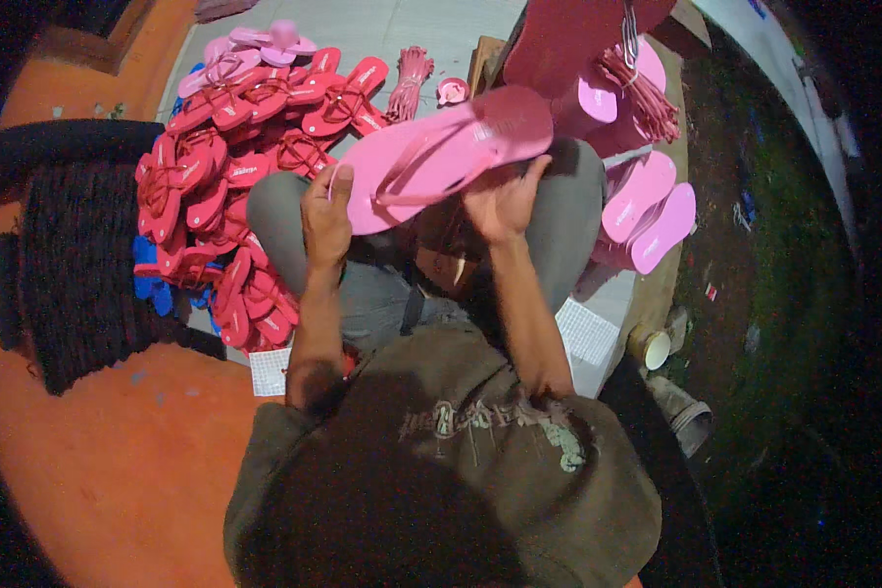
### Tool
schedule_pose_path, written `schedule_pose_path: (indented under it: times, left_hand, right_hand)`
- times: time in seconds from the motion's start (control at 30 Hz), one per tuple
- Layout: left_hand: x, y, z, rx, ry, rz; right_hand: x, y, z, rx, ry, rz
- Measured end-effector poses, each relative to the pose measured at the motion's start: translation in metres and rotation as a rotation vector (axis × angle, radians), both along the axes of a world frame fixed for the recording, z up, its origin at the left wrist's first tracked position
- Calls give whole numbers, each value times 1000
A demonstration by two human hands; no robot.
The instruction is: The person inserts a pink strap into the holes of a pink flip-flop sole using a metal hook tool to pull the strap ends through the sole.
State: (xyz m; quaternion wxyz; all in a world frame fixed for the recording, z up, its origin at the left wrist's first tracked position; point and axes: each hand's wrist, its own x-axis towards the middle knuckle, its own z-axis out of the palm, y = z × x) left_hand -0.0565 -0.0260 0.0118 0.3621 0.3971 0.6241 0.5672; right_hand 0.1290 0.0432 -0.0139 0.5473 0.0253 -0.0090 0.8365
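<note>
A large pink flip-flop [441, 137] with a pink strap is held tilted over my lap. My left hand [325, 220] grips its rounded end at the left, thumb on top and fingers hidden beneath. Under the other end, which is darker and shaded, lies my right hand [505, 201], palm turned up and thumb raised beside the edge; its other fingers are mostly hidden by the sole. The strap is spread across the upper face. Nearest my right knee are pink soles [647, 211] in stacks, with no straps visible on them.
Left of my knees is a heap of red flip-flops [230, 167], with blue ones [154, 279] below. Ahead lie a bundle of straps [412, 83] and a small pink round item [452, 91]. Another strap bundle [647, 103] hangs at right. Dark stacked sheets [78, 255] stand at far left.
</note>
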Motion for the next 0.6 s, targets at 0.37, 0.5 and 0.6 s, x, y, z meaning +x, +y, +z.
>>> schedule_pose_path:
  times: [0.37, 0.5, 0.6]
  left_hand:
    - [7, -10, -12, -153, 147, -52]
    - [4, -8, -5, -161, 136, -58]
    - [7, -10, 3, -166, 97, -59]
  right_hand:
    - [26, -8, -75, 78, -873, -144]
    - [40, 4, -111, 95, -672, -102]
    - [40, 7, -116, 106, -694, -118]
